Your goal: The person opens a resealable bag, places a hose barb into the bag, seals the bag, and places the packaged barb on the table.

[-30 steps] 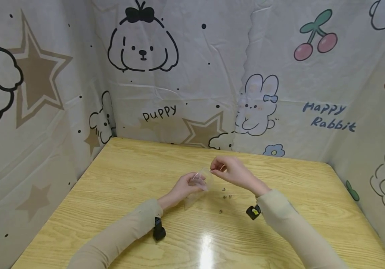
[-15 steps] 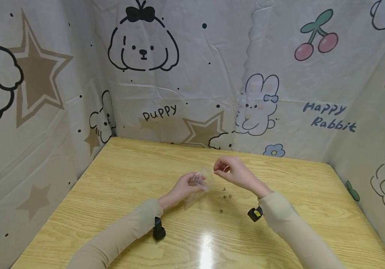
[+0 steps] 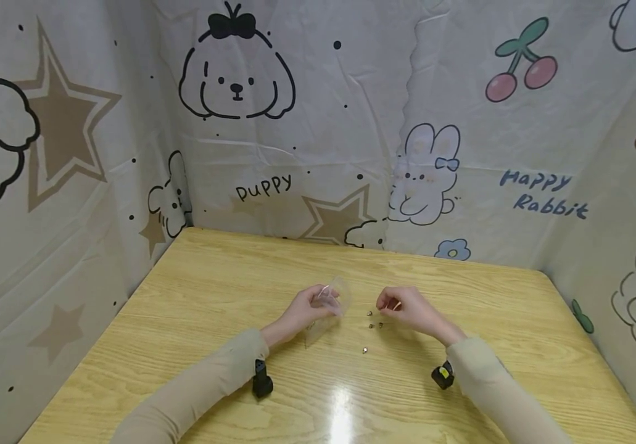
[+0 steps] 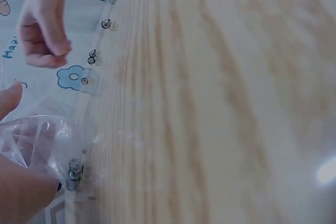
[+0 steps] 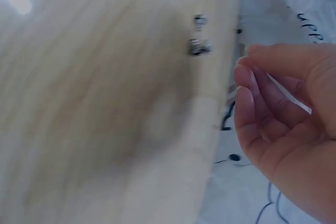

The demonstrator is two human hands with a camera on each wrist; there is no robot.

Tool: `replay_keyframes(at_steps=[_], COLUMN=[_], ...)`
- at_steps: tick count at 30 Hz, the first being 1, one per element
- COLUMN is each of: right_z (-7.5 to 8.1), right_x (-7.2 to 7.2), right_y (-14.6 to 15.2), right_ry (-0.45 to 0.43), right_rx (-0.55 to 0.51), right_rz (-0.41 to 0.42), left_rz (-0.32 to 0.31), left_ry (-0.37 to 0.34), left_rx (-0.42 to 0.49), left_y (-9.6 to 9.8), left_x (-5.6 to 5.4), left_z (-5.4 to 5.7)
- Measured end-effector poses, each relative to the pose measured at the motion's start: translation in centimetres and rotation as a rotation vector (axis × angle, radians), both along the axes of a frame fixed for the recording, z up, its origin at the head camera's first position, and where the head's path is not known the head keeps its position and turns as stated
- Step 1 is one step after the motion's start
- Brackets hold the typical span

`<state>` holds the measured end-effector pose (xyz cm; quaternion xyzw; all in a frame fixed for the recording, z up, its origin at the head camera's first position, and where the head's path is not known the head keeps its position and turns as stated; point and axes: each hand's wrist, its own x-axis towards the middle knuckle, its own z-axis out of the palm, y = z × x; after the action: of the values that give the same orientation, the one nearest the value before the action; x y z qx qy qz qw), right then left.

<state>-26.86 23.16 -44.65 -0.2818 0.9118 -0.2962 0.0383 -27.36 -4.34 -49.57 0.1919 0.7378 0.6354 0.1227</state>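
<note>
Four small metal parts [image 3: 371, 326] lie on the surface [image 3: 229, 271] to the left of the nearer right hand [image 3: 414, 312], its curled fingers close together with nothing visibly held, while the left hand [image 3: 298, 312] grips a clear bag [image 3: 342, 295].

The left arm [image 3: 195, 383] reaches forward from the lower left, its hand [image 3: 305, 307] turned inward, thumb and fingers bent in a grip. The right arm [image 3: 503, 385] slants in from the lower right — back of the right hand [image 3: 413, 310] uppermost, thumb close against the forefinger, remaining fingers [image 5: 247, 116] curled. The two hands are apart, roughly level.
</note>
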Motion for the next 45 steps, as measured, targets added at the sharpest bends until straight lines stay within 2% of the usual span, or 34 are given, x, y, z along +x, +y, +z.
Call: replay_keyframes(at_steps=[4, 10, 17, 25, 29, 35, 45], right_z=[-1.2, -2.1, -2.6, -2.6, -1.8, 0.4, 4.2], right_x=[0.1, 0.4, 0.3, 0.4, 0.3, -0.3, -0.9], right_y=[0.5, 0.6, 0.6, 0.8, 0.7, -0.1, -2.8], right_ry=[-0.013, -0.044, 0.027, 0.025, 0.029, 0.060, 0.167], right_rx=[0.031, 0.041, 0.069, 0.075, 0.050, -0.001, -0.029], right_rz=[0.016, 0.002, 0.022, 0.019, -0.002, -0.015, 0.034], left_rz=[0.000, 0.002, 0.000, 0.001, 0.002, -0.003, 0.016], left_ry=[-0.008, -0.010, -0.003, -0.010, -0.012, -0.009, -0.005], left_rx=[0.004, 0.000, -0.007, -0.001, 0.001, 0.005, -0.009], left_y=[0.0, 0.0, 0.0, 0.1, 0.1, 0.1, 0.2], left_x=[-0.1, -0.1, -0.1, -0.1, 0.0, 0.0, -0.1], left_z=[-0.1, -0.2, -0.2, -0.2, -0.1, -0.1, -0.3])
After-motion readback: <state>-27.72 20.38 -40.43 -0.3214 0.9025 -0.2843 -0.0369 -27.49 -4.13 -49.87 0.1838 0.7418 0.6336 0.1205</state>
